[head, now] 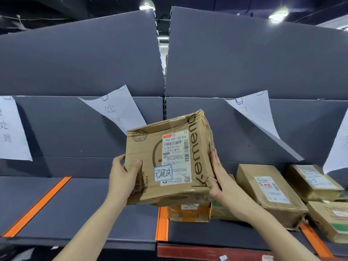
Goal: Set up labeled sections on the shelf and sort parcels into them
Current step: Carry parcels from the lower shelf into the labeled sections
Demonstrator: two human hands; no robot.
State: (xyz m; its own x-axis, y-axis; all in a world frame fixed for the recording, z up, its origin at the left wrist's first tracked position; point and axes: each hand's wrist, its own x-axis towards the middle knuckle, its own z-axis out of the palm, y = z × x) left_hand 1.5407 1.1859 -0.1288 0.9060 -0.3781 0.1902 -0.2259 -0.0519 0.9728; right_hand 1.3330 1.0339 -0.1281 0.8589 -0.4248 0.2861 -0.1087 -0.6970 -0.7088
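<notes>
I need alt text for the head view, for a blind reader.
A left hand and right hand hold a labelled cardboard box above a grey shelf. Paper signs hang on its back panel, orange strips divide it, and other parcels lie at the right.

Views: one, head-worn, wide-angle.
Standpoint: directly before the grey shelf (56,204), above its board, top surface in sight.
Facing: forward and slightly down, square onto the back panel (66,144); upper panels bowed by the lens.
Nearness: close; forearms entering from the bottom edge, left hand (122,178) and right hand (218,178) holding the cardboard box (169,162) at mid-frame.
Span: paper labels (116,110) across the width, ceiling lamps (146,5) at top, parcels (269,193) lower right.
</notes>
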